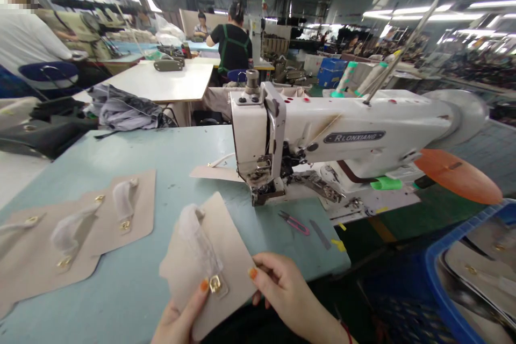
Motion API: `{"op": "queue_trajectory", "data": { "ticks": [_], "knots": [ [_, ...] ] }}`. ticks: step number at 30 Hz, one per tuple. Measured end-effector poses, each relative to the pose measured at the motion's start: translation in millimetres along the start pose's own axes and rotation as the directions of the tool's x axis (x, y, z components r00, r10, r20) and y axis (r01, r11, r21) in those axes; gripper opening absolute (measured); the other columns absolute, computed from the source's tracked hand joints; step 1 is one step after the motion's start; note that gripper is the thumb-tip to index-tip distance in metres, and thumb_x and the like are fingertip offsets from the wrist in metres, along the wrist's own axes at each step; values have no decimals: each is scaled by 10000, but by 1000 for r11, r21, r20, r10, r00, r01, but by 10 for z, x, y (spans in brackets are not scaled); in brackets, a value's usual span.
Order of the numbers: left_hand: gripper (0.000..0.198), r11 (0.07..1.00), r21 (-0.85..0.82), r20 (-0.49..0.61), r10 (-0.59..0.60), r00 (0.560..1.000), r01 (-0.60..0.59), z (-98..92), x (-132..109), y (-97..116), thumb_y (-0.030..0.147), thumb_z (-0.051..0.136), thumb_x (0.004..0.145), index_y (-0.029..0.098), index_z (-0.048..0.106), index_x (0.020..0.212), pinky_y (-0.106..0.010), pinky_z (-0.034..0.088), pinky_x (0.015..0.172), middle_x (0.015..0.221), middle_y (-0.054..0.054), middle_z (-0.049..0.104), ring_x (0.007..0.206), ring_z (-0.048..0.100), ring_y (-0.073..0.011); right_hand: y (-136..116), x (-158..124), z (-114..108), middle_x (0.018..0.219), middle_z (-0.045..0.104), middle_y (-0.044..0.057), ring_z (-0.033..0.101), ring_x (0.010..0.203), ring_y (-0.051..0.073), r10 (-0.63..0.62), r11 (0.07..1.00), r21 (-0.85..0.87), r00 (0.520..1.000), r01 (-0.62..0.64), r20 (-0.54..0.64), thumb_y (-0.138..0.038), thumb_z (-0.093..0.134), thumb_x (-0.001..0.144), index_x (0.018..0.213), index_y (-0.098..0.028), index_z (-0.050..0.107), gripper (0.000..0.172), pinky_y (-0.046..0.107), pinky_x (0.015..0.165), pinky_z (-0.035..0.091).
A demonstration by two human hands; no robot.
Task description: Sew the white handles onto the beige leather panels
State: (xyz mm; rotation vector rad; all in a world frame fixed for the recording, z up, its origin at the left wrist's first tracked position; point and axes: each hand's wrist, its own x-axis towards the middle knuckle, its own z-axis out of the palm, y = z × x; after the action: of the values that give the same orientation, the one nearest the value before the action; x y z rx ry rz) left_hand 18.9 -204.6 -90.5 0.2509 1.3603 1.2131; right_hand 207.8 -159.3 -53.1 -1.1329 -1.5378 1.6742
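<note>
Between my two hands is a beige bag panel [236, 242] with a plastic-wrapped handle [199, 247] and a gold metal fitting [216, 284]. My left hand [181, 312] is closed on its lower left edge, thumb beside the fitting. On the right edge my right hand [284, 290] pinches the panel between thumb and fingers. Just beyond stands a white sewing machine [350, 123]; another beige piece [217, 173] lies behind its needle area. Several similar panels with wrapped handles [124, 201] overlap at the left of the blue-green tabletop [161, 150].
Pink thread snips [295, 222] and a thin grey strip [320, 234] lie right of the panel. A blue basket [433, 274] holding beige pieces stands at lower right. Grey cloth [121, 107] is heaped at the far left edge. Other people [231, 40] sit at tables behind.
</note>
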Motion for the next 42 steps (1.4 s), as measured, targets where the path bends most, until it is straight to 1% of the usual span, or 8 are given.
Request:
{"op": "queue_trajectory", "data": {
  "ticks": [6, 12, 15, 20, 27, 31, 35, 42],
  "knots": [
    [410, 995, 63, 206, 69, 976, -83, 361, 736, 730, 366, 834, 651, 148, 716, 976, -282, 584, 716, 948, -86, 776, 855, 724, -251, -41, 651, -105, 609, 648, 30, 488, 461, 52, 42, 997, 65, 985, -31, -168, -400, 488, 934, 691, -134, 533, 363, 129, 452, 351],
    [304, 987, 140, 322, 28, 946, -77, 616, 1168, 928, 318, 765, 739, 120, 705, 963, -294, 568, 708, 956, -105, 770, 833, 724, -252, 93, 1009, -165, 522, 626, 35, 479, 405, 60, 43, 993, 120, 957, -9, -285, -515, 465, 926, 636, -137, 525, 481, 141, 417, 335],
    [322, 987, 148, 334, 15, 943, -68, 666, 1234, 972, 293, 777, 720, 125, 716, 988, -301, 565, 715, 925, -97, 774, 801, 723, -243, 140, 1057, -170, 490, 613, 29, 474, 374, 62, 53, 988, 156, 945, -2, -323, -554, 479, 910, 681, -124, 574, 496, 140, 394, 328],
    [425, 985, 167, 316, -19, 949, -36, 722, 1243, 1045, 269, 834, 636, 114, 714, 1012, -243, 526, 565, 763, -72, 769, 606, 691, -194, 182, 1098, -159, 486, 621, 34, 482, 356, 64, 62, 986, 166, 933, -3, -353, -555, 493, 909, 713, -108, 625, 506, 139, 378, 341],
    [277, 985, 158, 315, 11, 949, -64, 700, 1284, 1050, 255, 841, 640, 143, 727, 866, -189, 494, 538, 643, 2, 715, 561, 637, -127, 151, 1084, -133, 497, 628, 32, 495, 373, 64, 27, 990, 138, 914, 32, -404, -508, 500, 909, 688, -123, 601, 455, 140, 403, 363],
    [267, 946, 323, 436, -111, 893, -40, 597, 1349, 1079, 360, 795, 709, 158, 735, 874, -223, 538, 599, 807, -52, 749, 692, 668, -167, 134, 1069, -112, 514, 634, 34, 493, 379, 60, 46, 985, 172, 915, 26, -400, -498, 503, 898, 652, -133, 562, 444, 135, 395, 334],
    [357, 830, 545, 531, -233, 815, -117, 546, 1353, 1122, 463, 709, 781, 117, 720, 693, -143, 367, 405, 618, -51, 678, 456, 507, -68, 129, 1097, -57, 543, 655, 51, 493, 367, 68, 93, 963, 269, 941, -3, -324, -539, 491, 876, 696, -131, 576, 454, 140, 364, 292],
    [419, 757, 600, 575, -186, 796, -257, 532, 1371, 1148, 503, 656, 809, 122, 698, 643, -160, 288, 421, 495, 6, 546, 433, 371, -49, 155, 1122, 38, 544, 657, 55, 500, 361, 70, 107, 944, 329, 935, 10, -337, -581, 471, 870, 673, -133, 572, 500, 142, 365, 303]
  ]
}}
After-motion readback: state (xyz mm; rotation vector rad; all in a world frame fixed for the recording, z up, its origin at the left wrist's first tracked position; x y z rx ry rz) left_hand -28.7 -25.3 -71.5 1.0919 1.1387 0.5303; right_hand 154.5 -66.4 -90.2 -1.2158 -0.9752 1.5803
